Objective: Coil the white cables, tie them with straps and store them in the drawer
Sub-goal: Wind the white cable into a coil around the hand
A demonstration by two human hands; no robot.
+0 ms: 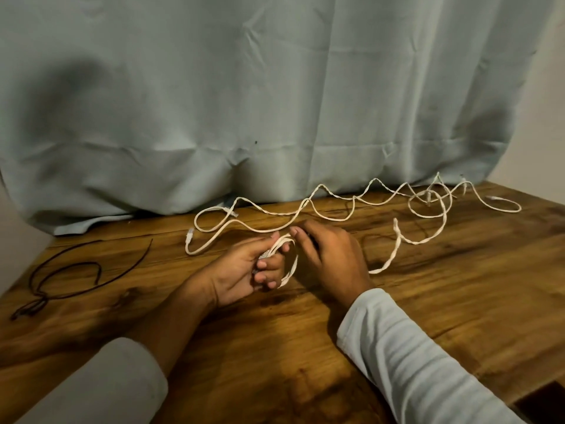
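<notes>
Wooden table point(458, 286) before a pale curtain point(275, 87): our left hand point(241, 270) fingers clamp a small loop of white cable point(293, 266), our right hand point(330, 255) pinches it too; its length trails rightward.

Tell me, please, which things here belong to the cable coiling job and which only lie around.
For the job: white cable being coiled, held by left hand and right hand; loose white cables; thin dark cord, possibly a strap.
Only lying around: blue-grey curtain; wooden table.

Left hand point(241, 270) and right hand point(330, 255) grip a white cable point(292, 267) loop.
</notes>
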